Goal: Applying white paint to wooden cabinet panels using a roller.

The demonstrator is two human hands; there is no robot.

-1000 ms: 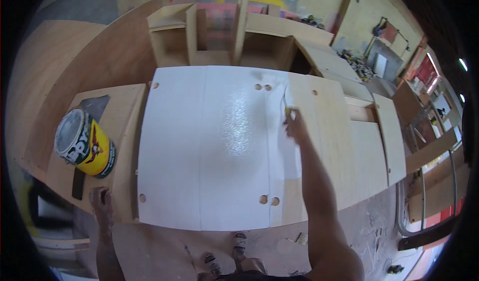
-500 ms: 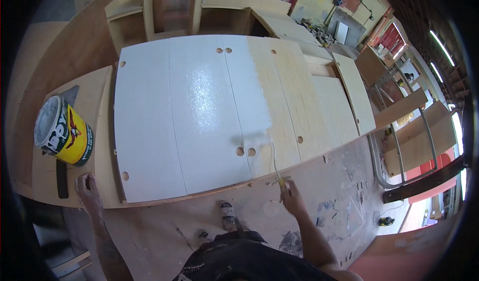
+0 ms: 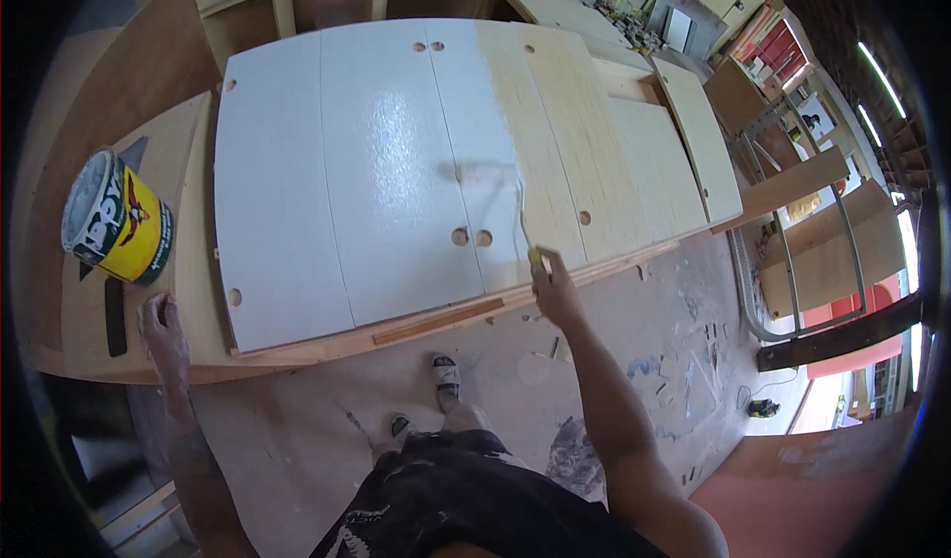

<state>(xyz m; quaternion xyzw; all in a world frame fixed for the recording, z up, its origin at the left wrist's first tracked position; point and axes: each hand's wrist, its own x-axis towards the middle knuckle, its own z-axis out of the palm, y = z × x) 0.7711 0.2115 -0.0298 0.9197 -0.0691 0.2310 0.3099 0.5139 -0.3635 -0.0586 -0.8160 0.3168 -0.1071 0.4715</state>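
Note:
My right hand (image 3: 557, 289) is closed round the yellow handle of a paint roller (image 3: 521, 211). Its pale, motion-smeared roller head lies against the wood panels, where white paint borders bare wood. Glossy wet white paint covers the left and middle panels (image 3: 282, 182); the panels on the right (image 3: 555, 132) show bare pale wood. Several round holes pierce the panels. On a board at the left, my left hand (image 3: 163, 335) rests with loosely curled fingers, thumb apart, holding nothing. Just beyond it stands a yellow and dark green paint bucket (image 3: 139, 231), its inside smeared white.
A dark flat strip (image 3: 116, 318) lies on the board beside the bucket. Behind the panels are open wooden cabinet frames (image 3: 238, 23). A metal-framed rack with boards (image 3: 827, 197) stands at the right. Scraps and paint stains mark the floor (image 3: 684, 360) by my feet.
The roller and my right hand have moved away from me, up along the paint edge. My view has tilted, so the panels and bucket sit differently. The left hand stays beside the bucket.

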